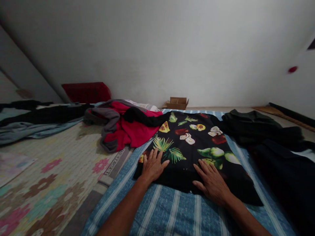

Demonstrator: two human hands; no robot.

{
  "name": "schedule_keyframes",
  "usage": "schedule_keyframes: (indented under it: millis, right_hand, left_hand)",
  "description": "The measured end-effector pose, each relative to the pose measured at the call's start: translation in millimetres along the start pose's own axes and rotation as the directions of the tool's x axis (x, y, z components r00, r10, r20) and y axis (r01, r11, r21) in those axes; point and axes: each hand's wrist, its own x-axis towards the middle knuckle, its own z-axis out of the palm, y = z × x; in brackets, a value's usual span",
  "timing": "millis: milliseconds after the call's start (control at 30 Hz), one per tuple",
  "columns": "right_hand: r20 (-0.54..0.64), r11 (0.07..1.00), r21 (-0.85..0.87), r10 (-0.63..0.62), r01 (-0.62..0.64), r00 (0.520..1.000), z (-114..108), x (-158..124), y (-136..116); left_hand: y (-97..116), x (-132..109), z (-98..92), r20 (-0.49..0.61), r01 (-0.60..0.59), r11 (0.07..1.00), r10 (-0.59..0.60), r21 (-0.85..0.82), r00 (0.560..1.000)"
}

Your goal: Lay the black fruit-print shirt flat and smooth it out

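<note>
Head view: two bare hands rest palm-down on a black fruit-print garment (pixel 188 132), mid-scene, laid out on a blue striped cloth (pixel 157 209).
Left hand (pixel 153 166): flat on the garment's near-left part, by the printed palm leaves; fingers a bit spread, thumb out to the right, nothing gripped.
Right hand (pixel 213 182): flat near the garment's near edge, right of its middle; fingers fanned, thumb pointing left, no fabric pinched that I can see.
Hand spacing: well apart, one each side of the middle; my read is that this spreads the pressure and keeps the front smooth.
Garment lie: print up, near edge toward the person, probably so both arms reach it squarely.
Black sleeve (pixel 145 118): runs left over a red-and-gray garment (pixel 134 129); looks like part of the print piece, out sideways so the body lies flat.
Right side: dark garment (pixel 256 123) far, another dark cloth (pixel 283 177) near; too dim to tell where the edges meet. Likely set aside for working room.
Left side: floral sheet (pixel 61 157), with a dark clothes heap (pixel 49 114) at its far end, out of the hands' way.
Far wall: cardboard box (pixel 177 104) stands against its foot, clear of the cloth.
</note>
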Motion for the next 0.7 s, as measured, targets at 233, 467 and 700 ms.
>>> schedule_keyframes:
  millis: [233,467,700]
  right_hand:
    - [-0.019,1.0,0.014,-0.008,0.009,1.0,1,1,-2]
    - [0.016,0.999,0.047,0.009,-0.01,1.0,-1,2,-4]
    - [0.059,0.994,0.101,0.038,-0.044,0.998,-6,5,-6]
  left_hand:
    - [0,-6,-3.5,-0.026,0.017,1.0,-0.017,0.017,1.0]
    - [-2,14,-32.5,-0.127,0.043,0.981,-0.067,-0.188,0.99]
    - [-33,111,-50.6,-0.094,0.263,0.854,-0.338,-0.448,0.937]
